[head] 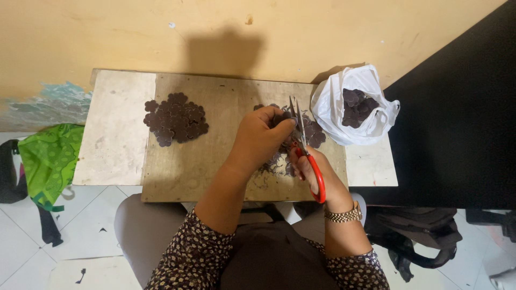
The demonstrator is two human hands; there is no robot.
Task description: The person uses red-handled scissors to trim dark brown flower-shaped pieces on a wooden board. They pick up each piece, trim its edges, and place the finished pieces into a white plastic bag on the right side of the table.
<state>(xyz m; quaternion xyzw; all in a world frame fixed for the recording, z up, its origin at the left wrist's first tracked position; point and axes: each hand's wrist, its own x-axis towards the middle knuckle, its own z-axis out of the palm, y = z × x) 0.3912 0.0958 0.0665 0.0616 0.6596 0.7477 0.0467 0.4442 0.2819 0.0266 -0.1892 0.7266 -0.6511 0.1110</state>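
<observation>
My left hand pinches a small dark flower-shaped piece over the wooden board. My right hand grips red-handled scissors, blades pointing up and away, their tips beside the held piece. A heap of dark pieces and trimmings lies under and behind both hands. A neat pile of dark flower-shaped cutouts lies on the board's left part, apart from both hands.
A white plastic bag holding more dark cutouts sits at the small table's right end. A green cloth lies on the tiled floor at left. A dark bag lies at right. A yellow wall is behind.
</observation>
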